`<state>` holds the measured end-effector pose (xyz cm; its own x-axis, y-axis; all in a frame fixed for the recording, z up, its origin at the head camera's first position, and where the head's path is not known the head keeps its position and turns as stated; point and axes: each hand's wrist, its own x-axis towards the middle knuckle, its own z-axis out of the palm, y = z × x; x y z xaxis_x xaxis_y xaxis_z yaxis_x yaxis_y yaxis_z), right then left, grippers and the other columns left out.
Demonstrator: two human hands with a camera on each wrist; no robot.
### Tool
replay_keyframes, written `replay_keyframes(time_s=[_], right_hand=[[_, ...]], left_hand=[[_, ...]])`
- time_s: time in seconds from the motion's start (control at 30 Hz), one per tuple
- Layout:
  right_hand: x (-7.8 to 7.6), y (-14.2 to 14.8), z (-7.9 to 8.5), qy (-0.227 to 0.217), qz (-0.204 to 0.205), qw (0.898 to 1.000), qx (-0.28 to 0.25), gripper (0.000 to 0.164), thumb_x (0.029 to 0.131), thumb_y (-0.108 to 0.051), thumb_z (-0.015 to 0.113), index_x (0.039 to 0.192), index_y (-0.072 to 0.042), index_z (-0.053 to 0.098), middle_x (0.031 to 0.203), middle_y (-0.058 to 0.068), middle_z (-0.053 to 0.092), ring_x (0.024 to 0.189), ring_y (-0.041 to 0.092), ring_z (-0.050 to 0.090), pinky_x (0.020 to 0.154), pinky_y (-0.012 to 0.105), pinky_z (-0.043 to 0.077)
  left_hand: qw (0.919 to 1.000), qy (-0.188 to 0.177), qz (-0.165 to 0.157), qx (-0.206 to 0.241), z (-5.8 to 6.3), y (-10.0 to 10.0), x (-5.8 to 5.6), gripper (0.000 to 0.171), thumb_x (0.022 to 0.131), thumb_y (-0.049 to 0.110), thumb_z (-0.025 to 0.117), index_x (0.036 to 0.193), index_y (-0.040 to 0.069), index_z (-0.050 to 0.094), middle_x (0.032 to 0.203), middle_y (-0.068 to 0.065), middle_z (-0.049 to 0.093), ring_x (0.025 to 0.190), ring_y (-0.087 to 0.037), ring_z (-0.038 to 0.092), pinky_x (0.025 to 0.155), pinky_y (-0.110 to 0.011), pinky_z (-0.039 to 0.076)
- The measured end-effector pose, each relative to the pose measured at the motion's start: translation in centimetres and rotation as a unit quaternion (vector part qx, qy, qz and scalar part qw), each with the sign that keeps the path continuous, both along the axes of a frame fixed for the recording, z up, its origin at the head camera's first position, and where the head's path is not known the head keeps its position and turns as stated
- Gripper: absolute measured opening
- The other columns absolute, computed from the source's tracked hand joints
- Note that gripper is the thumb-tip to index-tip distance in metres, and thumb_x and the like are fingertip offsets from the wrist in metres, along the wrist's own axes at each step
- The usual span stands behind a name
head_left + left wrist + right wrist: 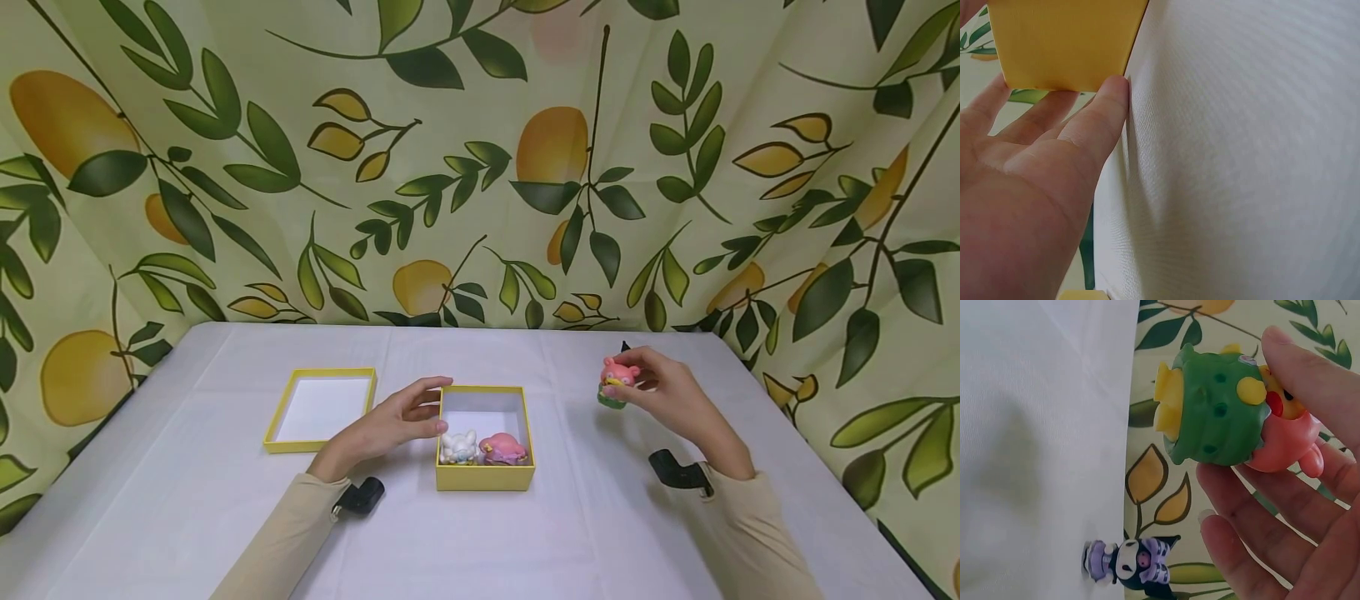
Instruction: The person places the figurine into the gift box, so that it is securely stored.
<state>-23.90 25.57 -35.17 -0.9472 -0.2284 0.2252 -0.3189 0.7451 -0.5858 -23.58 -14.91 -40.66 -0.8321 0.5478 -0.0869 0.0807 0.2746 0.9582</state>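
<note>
Figurine (1127, 559): face only in right-wrist view.
Toy (1219, 409): pink end pinched in your right hand (671, 390).
Box (485, 478): left hand (390, 423) touching, spread.

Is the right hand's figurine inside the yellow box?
No, the right hand holds the figurine above the table, to the right of the yellow box.

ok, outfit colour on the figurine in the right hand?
Green outfit; shows best in the right wrist view.
</note>
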Motion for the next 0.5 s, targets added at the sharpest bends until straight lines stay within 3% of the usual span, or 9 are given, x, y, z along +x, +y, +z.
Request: replay_keyframes(time_s=[0.5], right_hand=[[0.1, -1.9, -0.1, 0.025, 0.019, 0.999, 0.002, 0.044, 0.083, -0.021, 0.081, 0.118, -0.003, 0.062, 0.104, 0.011, 0.069, 0.086, 0.016, 0.06, 0.073, 0.022, 0.055]], left_hand=[[1.0, -0.001, 0.006, -0.004, -0.1, 0.0, 0.0, 0.073, 0.095, 0.03, 0.068, 0.155, 0.014, 0.029, 0.159, -0.02, 0.031, 0.146, -0.044, 0.032, 0.118, -0.061, 0.029]])
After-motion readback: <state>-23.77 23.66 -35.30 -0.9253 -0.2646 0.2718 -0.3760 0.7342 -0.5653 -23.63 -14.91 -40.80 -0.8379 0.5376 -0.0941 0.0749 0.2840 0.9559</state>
